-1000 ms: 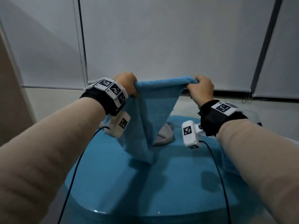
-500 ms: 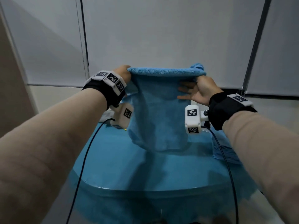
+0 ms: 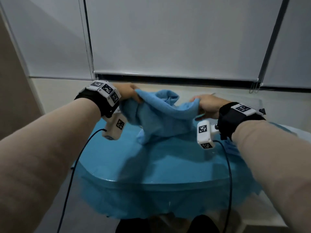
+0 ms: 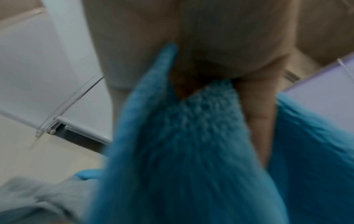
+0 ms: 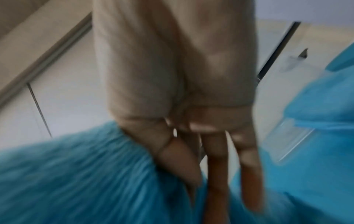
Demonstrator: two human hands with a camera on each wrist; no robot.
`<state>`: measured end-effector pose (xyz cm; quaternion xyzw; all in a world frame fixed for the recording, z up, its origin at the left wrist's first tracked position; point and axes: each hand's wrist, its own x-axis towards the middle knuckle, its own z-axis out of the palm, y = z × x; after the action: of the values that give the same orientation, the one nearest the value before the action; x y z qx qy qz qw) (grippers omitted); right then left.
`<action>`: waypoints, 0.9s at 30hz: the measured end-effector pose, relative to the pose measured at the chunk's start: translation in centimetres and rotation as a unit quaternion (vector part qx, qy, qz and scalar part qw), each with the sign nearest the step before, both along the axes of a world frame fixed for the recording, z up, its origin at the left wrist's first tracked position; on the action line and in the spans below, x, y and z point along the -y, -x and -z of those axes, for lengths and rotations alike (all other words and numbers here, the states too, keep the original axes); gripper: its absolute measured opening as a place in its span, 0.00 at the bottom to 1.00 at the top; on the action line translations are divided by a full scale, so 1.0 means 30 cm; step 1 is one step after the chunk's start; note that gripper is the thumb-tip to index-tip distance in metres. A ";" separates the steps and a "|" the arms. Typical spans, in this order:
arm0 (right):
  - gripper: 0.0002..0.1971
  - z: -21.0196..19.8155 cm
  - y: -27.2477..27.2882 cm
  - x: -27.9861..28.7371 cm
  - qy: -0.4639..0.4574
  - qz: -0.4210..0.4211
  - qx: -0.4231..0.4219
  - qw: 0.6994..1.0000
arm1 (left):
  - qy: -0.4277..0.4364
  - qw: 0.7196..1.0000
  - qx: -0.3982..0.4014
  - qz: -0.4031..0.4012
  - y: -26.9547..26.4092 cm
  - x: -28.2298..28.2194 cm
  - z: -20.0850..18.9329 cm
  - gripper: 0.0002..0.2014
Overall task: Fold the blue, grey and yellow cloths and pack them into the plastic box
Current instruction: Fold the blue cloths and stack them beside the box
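Two hands on the blue cloth (image 3: 161,115): left hand (image 3: 129,92) clamps one corner in a tight grip, right hand (image 3: 208,105) pinches the other, cloth sagging onto the blue worktop (image 3: 151,158).

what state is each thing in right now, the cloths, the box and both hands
blue cloth: unfolded and bunched, held up between both hands, lower part touching the table
left hand: grips one end of the blue cloth
right hand: holds the other end, thumb pinching, fingers mostly straight
grey cloth: lying crumpled, not folded
plastic box: on the table; contents unclear
table: covered in blue
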<state>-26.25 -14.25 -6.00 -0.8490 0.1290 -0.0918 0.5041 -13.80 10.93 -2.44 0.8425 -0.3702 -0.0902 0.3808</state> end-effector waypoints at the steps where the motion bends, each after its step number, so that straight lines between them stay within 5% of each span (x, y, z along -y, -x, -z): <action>1: 0.02 0.031 0.007 0.021 0.054 -0.030 -0.086 0.994 | -0.109 0.993 -0.035 0.023 0.013 -0.005 0.027 0.07; 3: 0.08 0.078 0.027 0.044 0.145 -0.063 -0.209 0.965 | -0.243 0.957 -0.129 0.095 0.038 -0.016 0.082 0.14; 5: 0.18 0.100 0.044 0.055 0.251 -0.060 -0.275 0.926 | -0.250 0.940 -0.203 0.110 0.044 -0.023 0.124 0.36; 6: 0.20 0.100 0.054 0.051 0.280 -0.060 -0.290 0.913 | -0.238 0.943 -0.212 0.097 0.047 -0.020 0.138 0.38; 14: 0.17 0.115 -0.007 0.025 0.262 0.032 -0.232 0.936 | -0.210 0.967 -0.125 -0.067 -0.015 0.053 0.230 0.21; 22: 0.20 0.182 -0.149 0.048 0.328 0.001 -0.224 0.918 | -0.403 0.915 0.003 -0.013 -0.088 0.173 0.321 0.22; 27: 0.20 0.227 -0.239 0.109 0.301 -0.022 -0.260 0.917 | -0.436 0.899 0.011 0.038 -0.166 0.220 0.351 0.24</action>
<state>-19.06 -17.51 -12.82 -0.9571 0.2032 0.1089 0.1753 -8.82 4.33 -12.96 0.9104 -0.3299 -0.2475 -0.0321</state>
